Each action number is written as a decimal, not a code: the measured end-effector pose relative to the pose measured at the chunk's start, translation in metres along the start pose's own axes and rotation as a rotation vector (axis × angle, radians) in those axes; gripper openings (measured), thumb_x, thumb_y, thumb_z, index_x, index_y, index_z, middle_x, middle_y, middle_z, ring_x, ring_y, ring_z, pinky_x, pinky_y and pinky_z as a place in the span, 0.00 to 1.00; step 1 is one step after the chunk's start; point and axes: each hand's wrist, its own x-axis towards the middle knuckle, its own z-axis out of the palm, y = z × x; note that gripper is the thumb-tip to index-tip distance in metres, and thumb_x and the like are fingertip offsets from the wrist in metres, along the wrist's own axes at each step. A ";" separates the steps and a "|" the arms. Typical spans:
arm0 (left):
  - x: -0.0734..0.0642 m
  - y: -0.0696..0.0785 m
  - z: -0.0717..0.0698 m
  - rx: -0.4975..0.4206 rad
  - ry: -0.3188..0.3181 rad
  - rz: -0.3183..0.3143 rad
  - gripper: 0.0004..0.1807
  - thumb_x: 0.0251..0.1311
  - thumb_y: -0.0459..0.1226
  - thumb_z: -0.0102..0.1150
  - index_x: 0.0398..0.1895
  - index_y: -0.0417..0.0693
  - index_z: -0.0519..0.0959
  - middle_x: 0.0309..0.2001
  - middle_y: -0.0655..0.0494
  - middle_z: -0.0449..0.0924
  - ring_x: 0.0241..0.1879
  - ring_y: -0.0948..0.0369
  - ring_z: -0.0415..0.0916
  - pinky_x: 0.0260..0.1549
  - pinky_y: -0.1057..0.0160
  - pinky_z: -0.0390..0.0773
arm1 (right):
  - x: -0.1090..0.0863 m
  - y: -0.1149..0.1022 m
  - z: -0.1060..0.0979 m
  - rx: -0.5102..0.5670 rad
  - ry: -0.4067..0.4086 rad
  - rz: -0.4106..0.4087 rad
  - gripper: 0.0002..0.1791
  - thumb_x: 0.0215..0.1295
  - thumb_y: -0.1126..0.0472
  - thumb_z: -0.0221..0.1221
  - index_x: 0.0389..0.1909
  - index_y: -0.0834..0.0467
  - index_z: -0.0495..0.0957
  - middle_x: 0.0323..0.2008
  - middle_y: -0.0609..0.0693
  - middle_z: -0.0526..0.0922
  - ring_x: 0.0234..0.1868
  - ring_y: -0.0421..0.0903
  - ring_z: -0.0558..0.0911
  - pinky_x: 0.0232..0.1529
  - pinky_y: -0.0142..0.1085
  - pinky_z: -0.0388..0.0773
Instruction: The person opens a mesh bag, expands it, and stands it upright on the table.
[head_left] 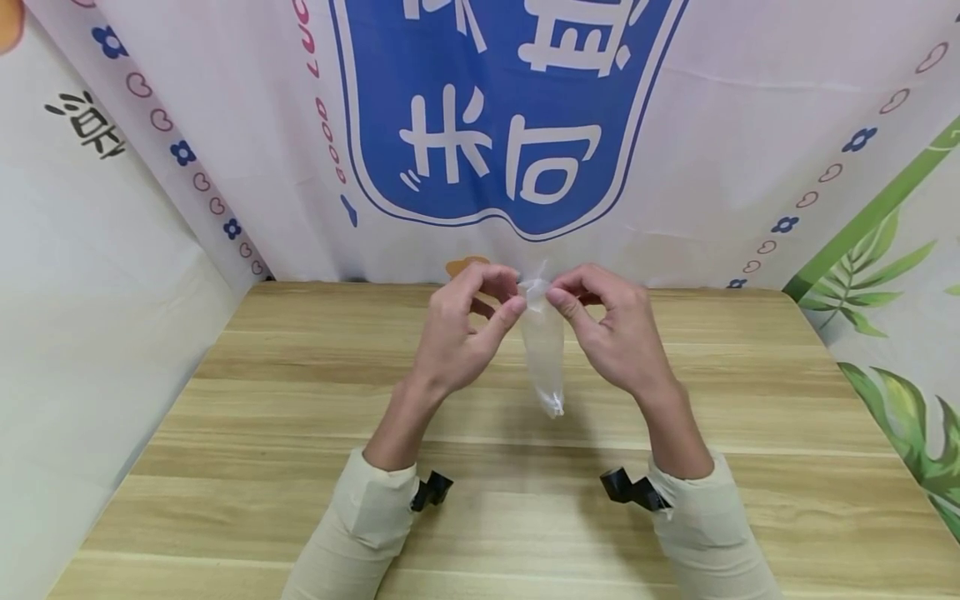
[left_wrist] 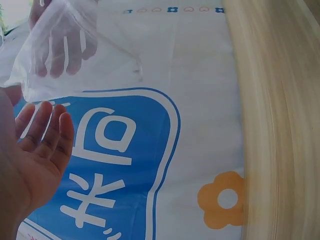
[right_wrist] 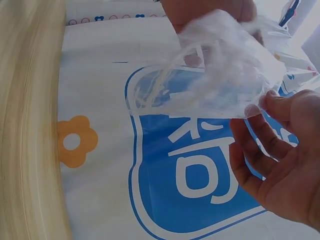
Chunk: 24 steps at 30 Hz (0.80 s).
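Note:
A clear, thin plastic bag (head_left: pixel 544 354) hangs between my two hands above the table, its bunched lower end pointing toward me. My left hand (head_left: pixel 467 329) pinches the upper left edge between thumb and forefinger. On the opposite side, my right hand (head_left: pixel 611 325) pinches the upper right edge the same way. In the left wrist view the see-through bag (left_wrist: pixel 60 60) spreads beside the left hand (left_wrist: pixel 40 155), with the other hand's fingers visible through it. The right wrist view shows the crumpled film (right_wrist: pixel 225 65) held at the thumb and fingertip of the right hand (right_wrist: pixel 280 155).
Under both forearms lies a wood-grain table (head_left: pixel 285 467). A white printed cloth (head_left: pixel 712 183) with a blue panel rises right behind its far edge. Leaf-patterned cloth (head_left: pixel 900 333) borders the right side. Small black mounts (head_left: pixel 633 489) are strapped at both sleeves.

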 end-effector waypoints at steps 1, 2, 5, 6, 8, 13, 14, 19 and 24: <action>0.000 0.000 0.000 -0.002 -0.001 -0.002 0.11 0.73 0.32 0.65 0.54 0.36 0.81 0.44 0.45 0.86 0.43 0.54 0.85 0.36 0.58 0.89 | 0.000 0.000 0.000 -0.001 -0.001 -0.003 0.05 0.73 0.64 0.66 0.41 0.63 0.87 0.36 0.54 0.89 0.37 0.44 0.83 0.48 0.30 0.83; 0.000 0.001 0.000 -0.006 0.000 -0.001 0.12 0.72 0.31 0.65 0.54 0.36 0.82 0.44 0.44 0.87 0.43 0.54 0.85 0.36 0.58 0.89 | 0.000 0.000 0.000 -0.003 -0.003 -0.005 0.05 0.73 0.64 0.66 0.41 0.63 0.87 0.37 0.54 0.89 0.37 0.44 0.83 0.48 0.29 0.82; -0.001 0.000 0.001 -0.016 0.014 0.006 0.09 0.72 0.30 0.65 0.51 0.36 0.84 0.44 0.44 0.88 0.42 0.54 0.86 0.36 0.60 0.88 | -0.001 0.000 0.001 -0.003 -0.007 -0.010 0.05 0.73 0.64 0.66 0.41 0.63 0.87 0.37 0.54 0.89 0.38 0.44 0.83 0.48 0.26 0.81; -0.001 0.000 0.002 -0.023 0.019 0.008 0.08 0.72 0.30 0.65 0.50 0.36 0.84 0.44 0.44 0.89 0.42 0.54 0.86 0.35 0.60 0.88 | -0.001 0.000 0.001 -0.001 -0.010 -0.010 0.04 0.73 0.65 0.66 0.42 0.62 0.87 0.37 0.54 0.89 0.38 0.44 0.84 0.48 0.26 0.80; -0.001 0.000 0.002 -0.037 0.029 0.011 0.07 0.72 0.29 0.66 0.49 0.36 0.85 0.44 0.44 0.89 0.41 0.55 0.86 0.35 0.62 0.87 | -0.001 -0.001 0.001 0.004 -0.017 -0.012 0.04 0.74 0.65 0.66 0.42 0.62 0.87 0.38 0.54 0.89 0.40 0.45 0.85 0.49 0.26 0.81; 0.000 0.000 0.002 -0.068 0.046 0.006 0.06 0.71 0.28 0.66 0.47 0.36 0.85 0.43 0.43 0.89 0.40 0.54 0.86 0.34 0.64 0.87 | -0.001 -0.002 0.002 0.030 -0.050 0.006 0.05 0.74 0.64 0.66 0.45 0.61 0.87 0.41 0.53 0.90 0.43 0.45 0.87 0.51 0.31 0.84; 0.000 0.001 0.001 -0.073 0.049 0.002 0.06 0.71 0.28 0.65 0.47 0.35 0.85 0.43 0.43 0.89 0.40 0.54 0.86 0.34 0.65 0.87 | -0.001 -0.002 0.002 0.039 -0.057 0.015 0.06 0.73 0.64 0.67 0.46 0.61 0.86 0.42 0.53 0.90 0.44 0.45 0.87 0.51 0.31 0.84; 0.000 0.002 0.000 -0.089 0.052 -0.011 0.08 0.71 0.26 0.64 0.50 0.35 0.85 0.44 0.42 0.89 0.40 0.54 0.86 0.35 0.66 0.87 | -0.001 -0.003 0.002 0.088 -0.057 0.053 0.12 0.69 0.66 0.71 0.50 0.61 0.86 0.45 0.54 0.91 0.46 0.44 0.87 0.51 0.31 0.84; 0.001 0.002 0.000 -0.074 0.045 -0.001 0.10 0.71 0.25 0.64 0.52 0.34 0.85 0.44 0.42 0.89 0.41 0.53 0.86 0.35 0.64 0.88 | -0.002 -0.004 0.002 0.110 -0.017 0.032 0.13 0.64 0.69 0.74 0.48 0.63 0.86 0.42 0.55 0.91 0.41 0.41 0.87 0.48 0.27 0.83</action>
